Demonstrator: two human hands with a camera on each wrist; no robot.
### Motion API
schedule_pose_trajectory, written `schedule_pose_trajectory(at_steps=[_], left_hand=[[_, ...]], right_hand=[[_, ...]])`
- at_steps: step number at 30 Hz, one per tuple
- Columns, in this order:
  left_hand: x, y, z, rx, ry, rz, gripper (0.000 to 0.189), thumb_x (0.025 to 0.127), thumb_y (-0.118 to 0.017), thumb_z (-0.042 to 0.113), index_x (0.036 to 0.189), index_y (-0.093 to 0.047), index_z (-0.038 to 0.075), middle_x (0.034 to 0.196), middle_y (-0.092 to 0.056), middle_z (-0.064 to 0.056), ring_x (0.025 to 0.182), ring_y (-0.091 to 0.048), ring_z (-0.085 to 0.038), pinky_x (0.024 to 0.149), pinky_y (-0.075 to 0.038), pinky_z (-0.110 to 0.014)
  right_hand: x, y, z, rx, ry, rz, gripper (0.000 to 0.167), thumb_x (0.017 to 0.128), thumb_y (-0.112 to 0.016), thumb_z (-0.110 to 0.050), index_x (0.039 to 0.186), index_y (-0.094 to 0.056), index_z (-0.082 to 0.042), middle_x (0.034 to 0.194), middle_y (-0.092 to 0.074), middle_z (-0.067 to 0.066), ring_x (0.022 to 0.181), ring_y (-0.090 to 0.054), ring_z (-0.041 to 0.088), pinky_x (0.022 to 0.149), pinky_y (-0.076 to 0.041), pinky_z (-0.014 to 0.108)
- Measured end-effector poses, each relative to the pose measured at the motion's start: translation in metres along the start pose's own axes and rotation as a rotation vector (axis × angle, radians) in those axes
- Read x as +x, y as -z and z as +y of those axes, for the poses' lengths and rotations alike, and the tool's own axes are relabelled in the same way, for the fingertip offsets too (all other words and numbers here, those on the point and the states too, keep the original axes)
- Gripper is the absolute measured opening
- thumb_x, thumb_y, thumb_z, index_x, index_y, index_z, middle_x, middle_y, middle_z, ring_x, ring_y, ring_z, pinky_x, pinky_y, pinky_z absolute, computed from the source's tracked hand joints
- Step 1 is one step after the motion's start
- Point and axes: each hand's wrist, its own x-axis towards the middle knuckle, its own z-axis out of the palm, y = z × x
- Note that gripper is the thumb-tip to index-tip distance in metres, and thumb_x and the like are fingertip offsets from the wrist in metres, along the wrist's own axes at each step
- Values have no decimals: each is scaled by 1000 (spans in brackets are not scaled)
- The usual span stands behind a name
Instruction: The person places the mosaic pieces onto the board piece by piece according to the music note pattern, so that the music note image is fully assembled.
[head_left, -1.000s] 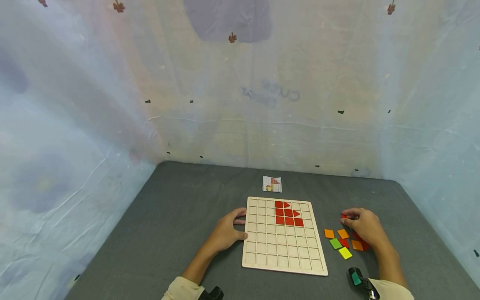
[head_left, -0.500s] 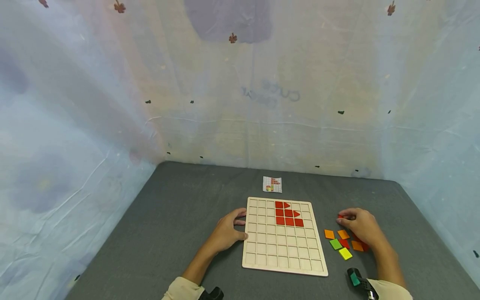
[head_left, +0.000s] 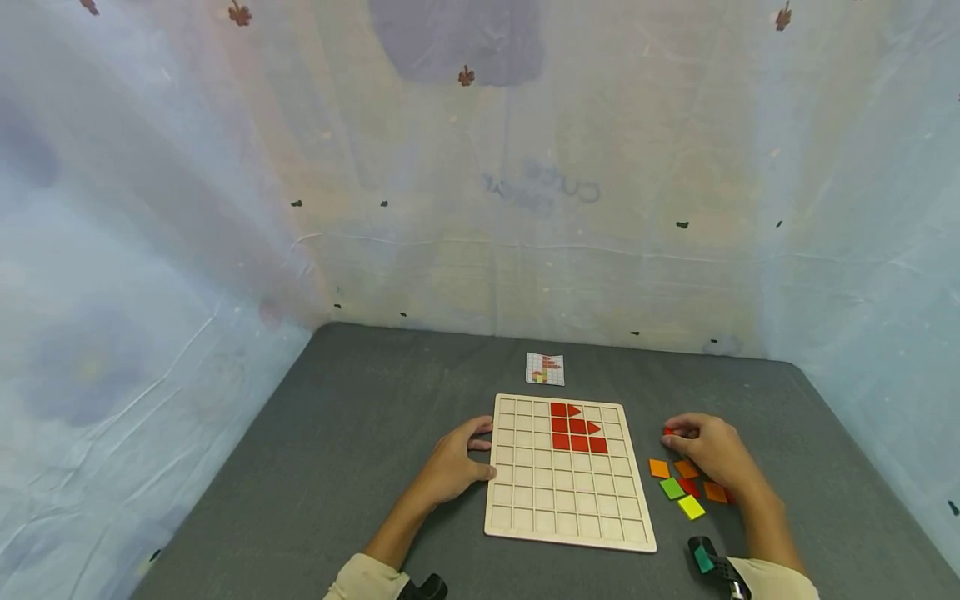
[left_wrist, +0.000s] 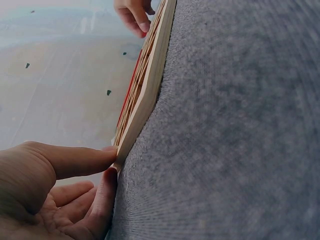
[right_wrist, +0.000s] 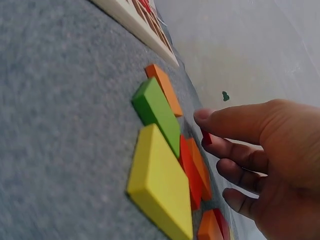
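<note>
My left hand (head_left: 453, 463) rests along the left edge of a pale wooden grid board (head_left: 546, 479). Its thumb and fingertips touch the board's side. On the grid, several red tiles (head_left: 579, 426) form stepped rows, two of which end in a triangle. To the right of the board, my right hand (head_left: 712, 450) pinches a small red tile (right_wrist: 206, 137) between thumb and forefinger, just above the table; its shape is mostly hidden. Under and beside that hand lie a green tile (head_left: 671, 487), a yellow tile (head_left: 691, 506), a flat orange tile (head_left: 658, 468) and other orange and red tiles.
A small printed card (head_left: 544, 368) with a coloured grid pattern lies behind the board. The dark grey cloth table (head_left: 360, 417) is bounded at the back by a pale patterned curtain (head_left: 480, 267). Dark straps sit on both wrists.
The right hand has moved left toward the board, carrying the red tile. My left hand and the board have stayed in place.
</note>
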Motion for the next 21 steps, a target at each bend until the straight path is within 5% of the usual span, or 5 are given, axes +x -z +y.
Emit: schedule_pose_trajectory(at_steps=[21], left_hand=[[0, 0, 0, -5, -2, -3, 80, 83, -83, -4, 156, -49, 1, 152, -57, -19, 129, -64, -38, 95, -56, -51]], right_hand=[[2, -10, -31, 29, 85, -47, 29, 97, -78, -22, 116, -76, -1, 105, -73, 8, 88, -64, 18, 73, -53, 34]])
